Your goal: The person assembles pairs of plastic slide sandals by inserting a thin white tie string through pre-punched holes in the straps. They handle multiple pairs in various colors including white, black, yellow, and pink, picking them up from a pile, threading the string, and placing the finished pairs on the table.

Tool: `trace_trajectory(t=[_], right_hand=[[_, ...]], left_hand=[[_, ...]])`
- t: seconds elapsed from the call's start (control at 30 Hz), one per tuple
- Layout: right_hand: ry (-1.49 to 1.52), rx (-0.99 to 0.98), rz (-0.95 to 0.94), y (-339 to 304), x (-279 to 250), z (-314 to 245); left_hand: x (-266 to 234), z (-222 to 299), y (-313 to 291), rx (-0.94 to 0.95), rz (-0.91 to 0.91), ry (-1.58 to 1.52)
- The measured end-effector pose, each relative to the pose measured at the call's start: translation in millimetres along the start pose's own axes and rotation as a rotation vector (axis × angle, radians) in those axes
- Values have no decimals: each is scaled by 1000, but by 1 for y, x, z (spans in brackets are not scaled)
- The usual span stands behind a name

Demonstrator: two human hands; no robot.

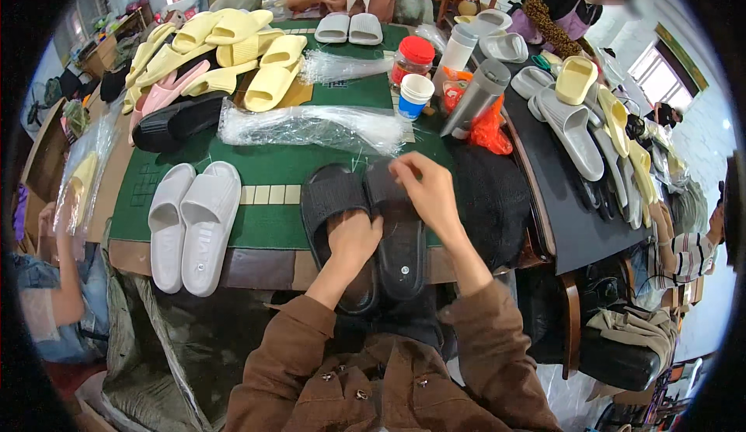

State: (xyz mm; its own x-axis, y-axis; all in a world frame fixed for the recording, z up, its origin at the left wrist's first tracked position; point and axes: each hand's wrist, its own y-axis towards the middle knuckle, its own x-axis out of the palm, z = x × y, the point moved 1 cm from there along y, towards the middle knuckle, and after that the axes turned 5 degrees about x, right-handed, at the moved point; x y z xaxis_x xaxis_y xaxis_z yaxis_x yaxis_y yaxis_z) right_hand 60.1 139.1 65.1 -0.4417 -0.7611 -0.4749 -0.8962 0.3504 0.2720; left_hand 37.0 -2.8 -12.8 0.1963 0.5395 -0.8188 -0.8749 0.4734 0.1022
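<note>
A pair of black slippers lies side by side at the table's front edge before me. My left hand [353,239] reaches into the left black slipper [328,189]; its fingers curl under the strap and are mostly hidden, with the thumb at the strap's inner edge. Over the strap of the right black slipper [402,238] is my right hand [429,191], its thumb and forefinger pinched together. Anything between those fingertips is too small to make out. Just beyond the slippers lies a bundle of thin clear plastic strands [311,129].
White slippers [208,226] stand left of the black pair. Yellow slippers [276,74] are piled behind. A red-lidded jar [413,55], a paper cup [414,98] and a grey flask [480,98] stand at the back right. More slippers cover a black side table [571,222]. Other people work around.
</note>
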Motion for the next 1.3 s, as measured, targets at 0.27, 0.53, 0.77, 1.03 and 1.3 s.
trace_trajectory(t=[0.27, 0.53, 0.77, 1.03, 1.3], right_hand=[[-361, 112, -114, 81, 55, 66], [-113, 229, -318, 93, 65, 77], [138, 203, -153, 60, 55, 51], [102, 39, -22, 53, 39, 46], [220, -82, 83, 46, 41, 35]], left_hand=[[-1, 4, 0, 32, 16, -18], [4, 1, 0, 50, 34, 7], [1, 6, -7, 77, -21, 8], [-50, 21, -39, 483, 323, 78], [-78, 6, 59, 345, 258, -343]])
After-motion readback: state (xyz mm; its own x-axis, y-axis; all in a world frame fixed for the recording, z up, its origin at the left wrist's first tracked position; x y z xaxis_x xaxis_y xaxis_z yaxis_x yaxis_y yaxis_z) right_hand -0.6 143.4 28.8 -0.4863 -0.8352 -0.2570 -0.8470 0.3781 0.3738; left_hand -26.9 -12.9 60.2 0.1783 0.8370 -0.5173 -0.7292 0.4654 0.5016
